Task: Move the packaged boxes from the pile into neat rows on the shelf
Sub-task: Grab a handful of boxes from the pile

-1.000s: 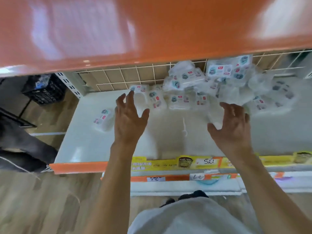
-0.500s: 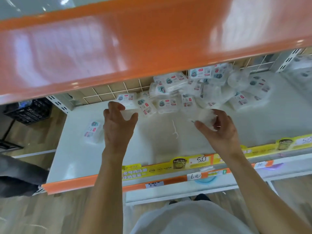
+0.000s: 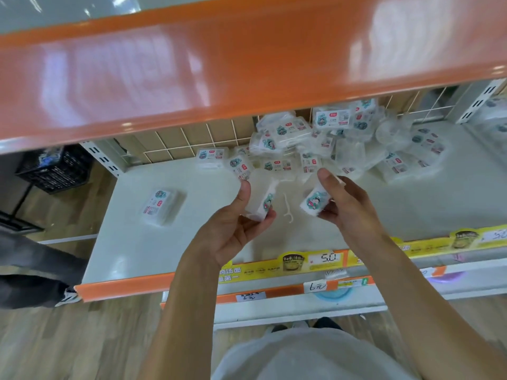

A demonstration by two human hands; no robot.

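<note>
Store aisle, wood-look floor; a white shelf (image 3: 170, 250) with an orange front lip is seen under an orange upper shelf (image 3: 247, 64), wire grid at the back. A black crate (image 3: 55, 171) sits on the floor at far left.

The pile (image 3: 345, 141) of clear packaged boxes is heaped at the back right of the shelf, against the grid, several tilted and overlapping. One lone box (image 3: 160, 205) lies flat at the left of the shelf, well apart from the pile. No row is formed yet.

Two boxes are held above the shelf's middle. The left box (image 3: 262, 202) is pinched by the left hand (image 3: 233, 229), thumb on top, fingers curled under. The right box (image 3: 314, 201) is gripped by the right hand (image 3: 348, 204), thumb over its far end, fingers wrapped beneath. Both boxes are tilted, labels partly facing up.

A loose floss pick (image 3: 287, 208) lies on the shelf between the hands; which box it came from cannot be told.

Risks, as judged:
- Slick clear film plus a pinch-only grip: the left box could slip on the way down.
- Boxes set down on the floss pick would rock and skew the row.
- The pile looks unstable; boxes pulled from its lower front edge could bring others sliding forward.
- Row alignment could drift if the lone box is taken as reference, since it lies skewed.
</note>
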